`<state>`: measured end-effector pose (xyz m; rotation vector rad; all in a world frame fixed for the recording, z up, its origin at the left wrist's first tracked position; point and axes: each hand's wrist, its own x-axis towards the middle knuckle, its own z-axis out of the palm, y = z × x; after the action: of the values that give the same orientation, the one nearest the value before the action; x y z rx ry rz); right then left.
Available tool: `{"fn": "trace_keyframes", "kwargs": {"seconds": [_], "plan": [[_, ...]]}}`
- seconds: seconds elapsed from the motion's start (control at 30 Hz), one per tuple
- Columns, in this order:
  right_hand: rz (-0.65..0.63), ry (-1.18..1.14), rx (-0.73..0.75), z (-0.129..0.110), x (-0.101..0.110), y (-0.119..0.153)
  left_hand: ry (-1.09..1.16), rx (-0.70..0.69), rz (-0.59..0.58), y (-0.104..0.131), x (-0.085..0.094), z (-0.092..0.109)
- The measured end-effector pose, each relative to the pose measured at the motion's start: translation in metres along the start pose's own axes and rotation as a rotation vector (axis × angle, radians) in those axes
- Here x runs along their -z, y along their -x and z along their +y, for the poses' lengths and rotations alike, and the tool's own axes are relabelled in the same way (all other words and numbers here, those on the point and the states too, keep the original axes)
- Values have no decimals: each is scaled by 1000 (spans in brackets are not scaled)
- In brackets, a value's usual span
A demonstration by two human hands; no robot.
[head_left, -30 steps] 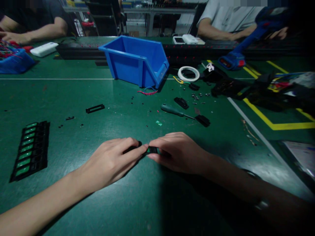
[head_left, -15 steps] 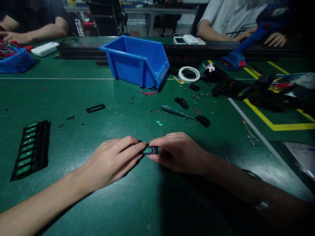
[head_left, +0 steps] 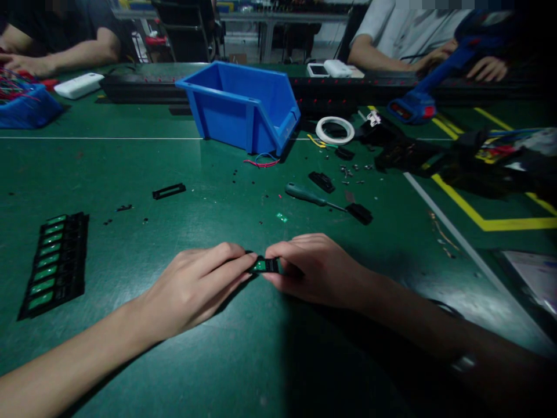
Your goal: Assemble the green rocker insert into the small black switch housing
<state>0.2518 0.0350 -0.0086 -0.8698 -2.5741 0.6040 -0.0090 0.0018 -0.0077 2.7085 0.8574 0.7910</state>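
Note:
Between my hands, low in the middle of the view, is a small black part with a green board (head_left: pixel 265 265). My left hand (head_left: pixel 202 281) pinches its left end, and my right hand (head_left: pixel 315 270) grips its right end; the fingers hide both ends. Just beyond them a tiny green piece (head_left: pixel 282 217) lies on the green table (head_left: pixel 174 371). A row of black parts with green boards (head_left: pixel 54 264) rests at the left. Farther off are a black rectangular frame (head_left: pixel 169 191) and a green-handled screwdriver (head_left: pixel 307 194).
A blue bin (head_left: pixel 239 110) stands at the back centre. Behind the screwdriver lie screws, black pieces and a white tape ring (head_left: pixel 335 130). A blue power tool (head_left: pixel 413 107) and dark parts with wires are at the right. Two people sit across the table.
Both hands keep hold of the black part, which has tilted slightly between the fingers. Across the table, the right-hand person's hand has shifted a little.

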Motion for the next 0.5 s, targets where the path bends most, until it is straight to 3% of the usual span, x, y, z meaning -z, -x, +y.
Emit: {"fn": "trace_keyframes", "kwargs": {"seconds": [0.23,0.5], "plan": [[11,-5,35,1,-3,1,-47,-75,101,5,0,4],[48,-10,124,-4,-5,3,-36,-100,116,10,1,8]]}}
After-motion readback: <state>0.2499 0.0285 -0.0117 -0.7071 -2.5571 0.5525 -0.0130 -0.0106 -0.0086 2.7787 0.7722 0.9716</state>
